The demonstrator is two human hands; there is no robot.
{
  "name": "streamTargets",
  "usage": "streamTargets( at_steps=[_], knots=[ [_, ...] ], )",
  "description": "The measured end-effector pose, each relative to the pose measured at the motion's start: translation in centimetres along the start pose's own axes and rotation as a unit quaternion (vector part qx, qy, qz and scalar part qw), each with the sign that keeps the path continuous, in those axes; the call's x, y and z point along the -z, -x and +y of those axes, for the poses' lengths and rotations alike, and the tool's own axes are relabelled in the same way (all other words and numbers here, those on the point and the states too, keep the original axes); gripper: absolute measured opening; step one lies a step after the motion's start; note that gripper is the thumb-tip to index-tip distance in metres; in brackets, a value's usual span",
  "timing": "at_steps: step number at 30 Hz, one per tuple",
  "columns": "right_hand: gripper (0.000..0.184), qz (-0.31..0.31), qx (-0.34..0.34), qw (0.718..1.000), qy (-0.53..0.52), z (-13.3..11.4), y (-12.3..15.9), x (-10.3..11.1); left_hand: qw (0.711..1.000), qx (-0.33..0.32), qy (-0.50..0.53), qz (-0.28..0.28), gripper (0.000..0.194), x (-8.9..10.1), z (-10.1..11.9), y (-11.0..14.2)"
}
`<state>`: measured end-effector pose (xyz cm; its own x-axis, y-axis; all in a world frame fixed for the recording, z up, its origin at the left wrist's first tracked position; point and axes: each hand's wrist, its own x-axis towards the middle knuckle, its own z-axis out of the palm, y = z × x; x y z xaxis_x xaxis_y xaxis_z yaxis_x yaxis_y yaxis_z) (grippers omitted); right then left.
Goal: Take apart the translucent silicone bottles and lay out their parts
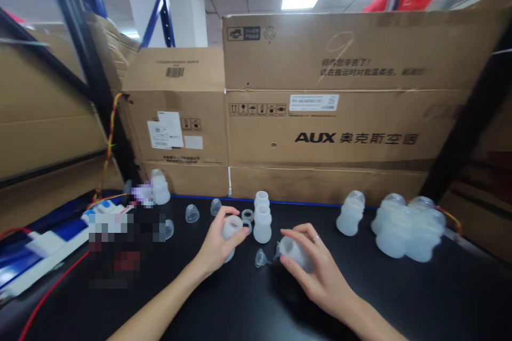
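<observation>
My left hand [226, 242] is closed around an uncapped, translucent white baby bottle [232, 227], its open mouth facing up. In my right hand [314, 264] lies another whitish bottle [296, 256], tilted over to the left. A clear bottle nipple [261, 258] rests on the black table between the hands, and a second small clear piece [277, 250] shows by the right fingertips, partly hidden. Two uncapped bottles [263, 226] stand one behind the other just beyond. Close to my left fingers are clear collar rings [247, 216].
Clear dome caps [192, 213] lie on the left of the black table [200, 303]. One capped bottle [350, 214] stands to the right, with a cluster of capped bottles [408, 232] farther right. Cardboard [328, 170] walls the back. A power strip [48, 256] and cables run along the left.
</observation>
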<state>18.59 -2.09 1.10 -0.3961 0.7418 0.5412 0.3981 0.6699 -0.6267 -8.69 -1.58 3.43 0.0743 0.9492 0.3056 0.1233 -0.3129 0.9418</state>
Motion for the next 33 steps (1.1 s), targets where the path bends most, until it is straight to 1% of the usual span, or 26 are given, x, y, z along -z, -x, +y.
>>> streamTargets(
  at_steps=[2,4,6,8,10,12,13,16,17,19,21,24,26,28,31,33],
  knots=[
    [0.05,-0.033,0.033,0.999,0.012,0.4,0.4,-0.3,1.0,-0.001,-0.002,-0.001,0.056,-0.1,0.0,0.1],
    [0.064,-0.038,0.04,0.998,0.004,0.6,0.6,-0.6,1.0,-0.003,0.008,-0.014,0.057,0.0,0.0,0.2],
    [0.068,-0.038,0.035,0.999,-0.016,0.6,0.6,-0.7,0.999,-0.008,0.026,-0.033,0.057,0.2,0.0,0.3],
    [0.064,-0.035,0.016,0.998,-0.039,0.6,0.4,-0.7,0.998,-0.012,0.041,-0.049,0.059,0.4,0.0,0.4],
    [0.063,-0.01,-0.022,0.998,-0.062,0.7,0.3,-0.7,0.997,-0.014,0.048,-0.055,0.059,0.4,-0.1,0.4],
    [0.062,0.023,-0.054,0.995,-0.079,1.0,0.3,-0.8,0.998,-0.013,0.043,-0.049,0.057,0.3,-0.1,0.3],
    [0.057,0.038,-0.059,0.994,-0.083,1.3,0.3,-0.9,0.998,-0.012,0.037,-0.042,0.056,0.3,-0.1,0.2],
    [0.03,0.073,-0.05,0.994,-0.067,2.1,0.2,-1.0,1.0,-0.01,0.015,-0.015,0.053,-0.1,-0.1,0.1],
    [0.029,0.078,-0.045,0.994,-0.057,2.2,0.2,-0.9,1.0,-0.009,0.012,-0.008,0.052,-0.1,-0.1,0.1],
    [0.033,0.075,-0.031,0.996,-0.038,2.3,-0.1,-0.7,1.0,-0.008,0.016,-0.006,0.053,-0.1,0.1,0.2],
    [0.036,0.066,-0.003,0.997,-0.026,2.2,-0.3,-0.4,0.999,-0.006,0.03,-0.019,0.053,0.0,0.3,0.3],
    [0.034,0.044,0.025,0.999,-0.007,2.1,-0.4,-0.1,0.998,-0.004,0.053,-0.035,0.053,0.2,0.3,0.4],
    [0.035,0.029,0.015,0.999,0.011,2.2,-0.2,-0.3,0.998,-0.004,0.053,-0.031,0.053,0.2,0.2,0.3],
    [0.043,0.043,-0.014,0.999,0.01,2.5,0.0,-0.7,0.999,-0.004,0.038,-0.017,0.051,0.1,0.0,0.2],
    [0.039,0.087,-0.051,0.995,-0.022,2.8,0.1,-1.1,1.0,-0.006,0.011,0.003,0.048,-0.2,-0.2,0.0],
    [0.034,0.073,-0.053,0.996,-0.026,2.8,-0.1,-1.0,1.0,-0.008,0.008,0.005,0.048,-0.2,-0.1,0.1]
  ],
)
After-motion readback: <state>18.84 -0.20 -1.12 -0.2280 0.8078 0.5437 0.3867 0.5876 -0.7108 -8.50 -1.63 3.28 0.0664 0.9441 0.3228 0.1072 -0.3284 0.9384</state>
